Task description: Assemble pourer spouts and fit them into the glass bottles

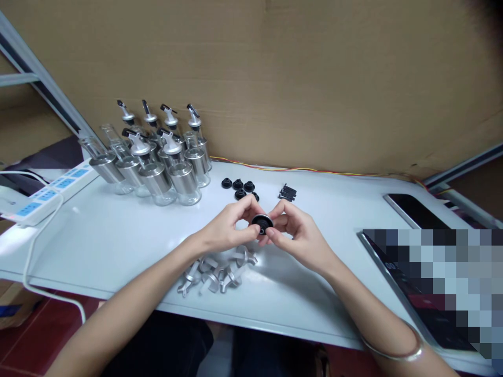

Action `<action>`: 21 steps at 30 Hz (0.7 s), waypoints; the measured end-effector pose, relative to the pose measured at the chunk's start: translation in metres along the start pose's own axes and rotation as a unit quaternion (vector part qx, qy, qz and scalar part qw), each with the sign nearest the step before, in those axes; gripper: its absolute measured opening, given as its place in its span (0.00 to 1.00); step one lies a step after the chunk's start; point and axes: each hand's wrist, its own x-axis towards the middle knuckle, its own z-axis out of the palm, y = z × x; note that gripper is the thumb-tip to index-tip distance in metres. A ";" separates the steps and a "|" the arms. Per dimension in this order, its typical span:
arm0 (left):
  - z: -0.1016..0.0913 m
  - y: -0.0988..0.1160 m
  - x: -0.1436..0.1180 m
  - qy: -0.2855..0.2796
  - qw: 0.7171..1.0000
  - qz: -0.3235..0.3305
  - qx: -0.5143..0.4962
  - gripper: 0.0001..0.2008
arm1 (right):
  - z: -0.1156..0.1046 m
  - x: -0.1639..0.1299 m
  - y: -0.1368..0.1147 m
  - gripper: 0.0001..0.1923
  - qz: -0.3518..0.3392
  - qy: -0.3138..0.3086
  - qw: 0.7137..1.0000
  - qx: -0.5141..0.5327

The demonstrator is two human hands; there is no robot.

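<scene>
Both hands meet over the middle of the white table [118, 235]. My left hand [228, 228] and my right hand [296, 233] together pinch a small silver cap with a black insert [262, 224] between the fingertips. Just below the hands lies a pile of several silver pourer spouts [216, 272]. Behind the hands sit several loose black rubber stoppers [238, 187] and a small heap of black plastic pieces [287, 192].
Several glass bottles with steel sleeves [157, 162], some fitted with pourer tops, stand at the back left. A white power strip [51, 193] and its cable lie at the left. A phone [412, 209] and a dark tablet-like device [396, 267] lie at the right. Cardboard [314, 78] backs the table.
</scene>
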 end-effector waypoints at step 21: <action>0.005 0.003 0.004 0.099 0.993 0.023 0.054 0.10 | -0.001 0.001 0.009 0.14 -0.044 0.039 0.998 -0.011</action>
